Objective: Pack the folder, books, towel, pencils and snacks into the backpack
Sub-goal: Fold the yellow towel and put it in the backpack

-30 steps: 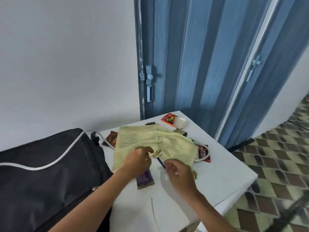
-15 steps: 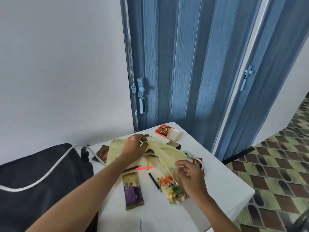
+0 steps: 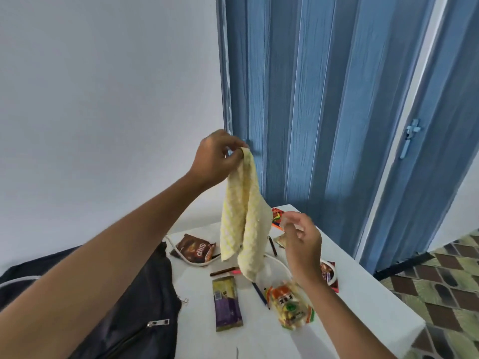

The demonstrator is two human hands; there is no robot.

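Pinched at its top corner by the left hand [image 3: 216,158], the towel [image 3: 243,221] hangs limp above the table [image 3: 363,301], while the right hand [image 3: 302,242] hovers just beside it, fingers loosely spread and holding nothing. Soft and light, it will likely droop and bunch, so taking a second corner should help fold it. Left of the towel, the backpack [image 3: 134,301] lies on the table; its contents cannot be seen, and snacks [image 3: 290,304] and pencils [image 3: 260,294] lie loose below the towel.

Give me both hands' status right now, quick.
Left hand: pinching the top of the yellow towel, lifted off the table.
Right hand: open, fingers loosely curled, holding nothing.
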